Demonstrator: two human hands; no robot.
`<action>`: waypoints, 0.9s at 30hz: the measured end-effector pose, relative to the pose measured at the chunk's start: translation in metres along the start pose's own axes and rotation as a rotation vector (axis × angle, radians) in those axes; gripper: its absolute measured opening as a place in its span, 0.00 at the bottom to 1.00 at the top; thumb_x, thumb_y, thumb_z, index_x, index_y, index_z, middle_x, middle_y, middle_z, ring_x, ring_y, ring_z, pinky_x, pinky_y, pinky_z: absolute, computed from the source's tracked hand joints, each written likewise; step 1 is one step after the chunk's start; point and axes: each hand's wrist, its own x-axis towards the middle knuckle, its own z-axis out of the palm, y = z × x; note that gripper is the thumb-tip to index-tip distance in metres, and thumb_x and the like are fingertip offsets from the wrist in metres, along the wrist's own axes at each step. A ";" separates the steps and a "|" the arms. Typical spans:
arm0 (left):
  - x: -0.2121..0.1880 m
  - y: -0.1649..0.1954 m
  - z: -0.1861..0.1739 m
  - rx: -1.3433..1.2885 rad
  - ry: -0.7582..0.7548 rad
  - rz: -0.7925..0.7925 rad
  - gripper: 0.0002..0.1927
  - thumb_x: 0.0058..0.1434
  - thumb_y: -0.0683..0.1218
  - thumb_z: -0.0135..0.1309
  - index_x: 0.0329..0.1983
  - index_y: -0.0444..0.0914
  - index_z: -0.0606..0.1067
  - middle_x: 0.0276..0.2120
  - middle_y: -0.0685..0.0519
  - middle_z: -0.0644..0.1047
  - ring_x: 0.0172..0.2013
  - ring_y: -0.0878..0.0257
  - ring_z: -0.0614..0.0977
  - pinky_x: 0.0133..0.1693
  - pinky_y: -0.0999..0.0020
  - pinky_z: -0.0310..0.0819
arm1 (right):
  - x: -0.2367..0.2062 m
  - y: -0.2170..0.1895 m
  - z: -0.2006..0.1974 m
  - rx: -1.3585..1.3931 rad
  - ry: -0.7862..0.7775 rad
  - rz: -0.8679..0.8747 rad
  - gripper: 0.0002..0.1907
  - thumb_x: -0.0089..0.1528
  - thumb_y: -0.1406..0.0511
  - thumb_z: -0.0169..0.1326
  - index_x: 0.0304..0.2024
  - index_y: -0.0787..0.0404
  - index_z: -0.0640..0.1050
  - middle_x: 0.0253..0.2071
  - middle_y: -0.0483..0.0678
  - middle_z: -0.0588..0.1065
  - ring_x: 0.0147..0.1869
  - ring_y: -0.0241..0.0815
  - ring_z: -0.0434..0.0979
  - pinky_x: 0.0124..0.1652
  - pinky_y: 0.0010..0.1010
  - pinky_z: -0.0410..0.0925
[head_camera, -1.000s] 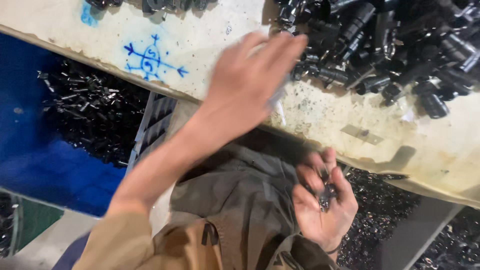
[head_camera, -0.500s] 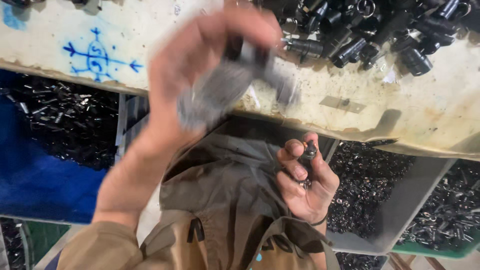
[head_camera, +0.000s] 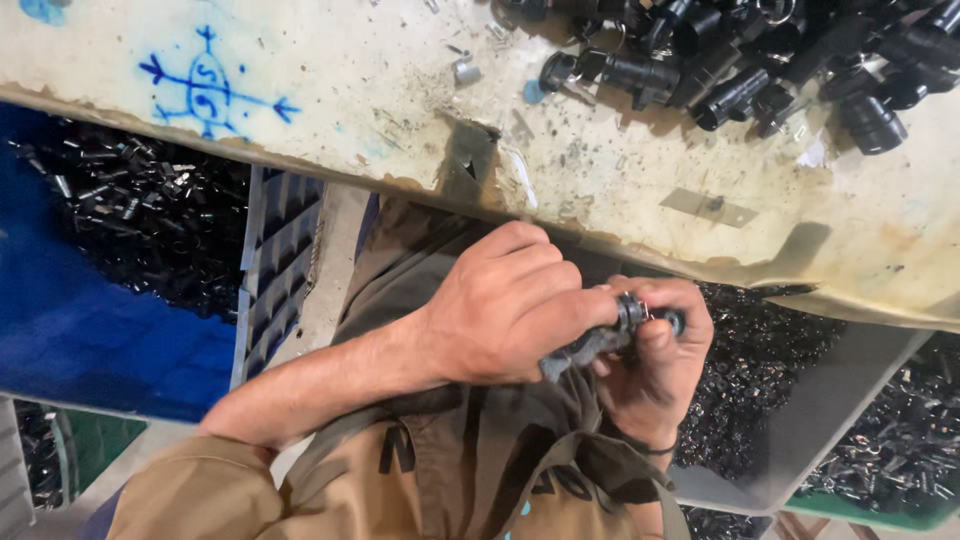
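near, over the lap in a brown apron (head_camera: 470, 470): left hand (head_camera: 510, 305) curled shut round a dark grey part (head_camera: 590, 345), gripped by its body so the tip points right. right hand (head_camera: 655, 365) closed too, fingers wrapped about that tip, pinching a small metal ring (head_camera: 632, 305) against it; likely held close to the chest for steadiness and a clear look. both hands touching at the part, knuckles up, no gap between fingers. below left, a blue bin (head_camera: 120, 340) with a heap of small dark pieces (head_camera: 140, 220), within easy reach. below right, a grey bin (head_camera: 840, 400) of more black bits, and a green bin edge (head_camera: 870, 510) beyond it. farther off, a worn pale bench (head_camera: 400, 110) with a blue drawn cross mark (head_camera: 210, 85) at left. at far right on the bench, a pile of black cylinders (head_camera: 760, 60), loose, close enough to grab. a lone metal clip (head_camera: 465, 70) just left of the pile.
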 end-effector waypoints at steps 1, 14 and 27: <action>0.003 0.001 -0.001 -0.045 -0.032 -0.016 0.21 0.55 0.44 0.64 0.52 0.39 0.73 0.33 0.52 0.72 0.36 0.53 0.78 0.39 0.59 0.70 | 0.003 -0.002 0.005 -0.047 0.033 -0.032 0.15 0.67 0.66 0.66 0.48 0.67 0.74 0.41 0.59 0.77 0.46 0.47 0.78 0.34 0.26 0.72; 0.009 0.009 -0.011 -0.251 -0.571 -0.248 0.68 0.32 0.49 0.68 0.77 0.39 0.46 0.32 0.49 0.81 0.32 0.47 0.84 0.29 0.57 0.76 | 0.014 -0.051 0.020 -0.900 -0.481 -0.364 0.20 0.41 0.72 0.64 0.38 0.65 0.80 0.36 0.53 0.76 0.38 0.43 0.76 0.39 0.34 0.68; -0.007 0.030 -0.120 0.978 -0.579 -0.880 0.36 0.52 0.50 0.59 0.63 0.32 0.69 0.55 0.43 0.74 0.58 0.49 0.73 0.57 0.52 0.66 | 0.022 -0.013 0.029 0.273 0.003 0.247 0.33 0.62 0.58 0.60 0.68 0.59 0.68 0.39 0.45 0.68 0.42 0.38 0.65 0.32 0.27 0.64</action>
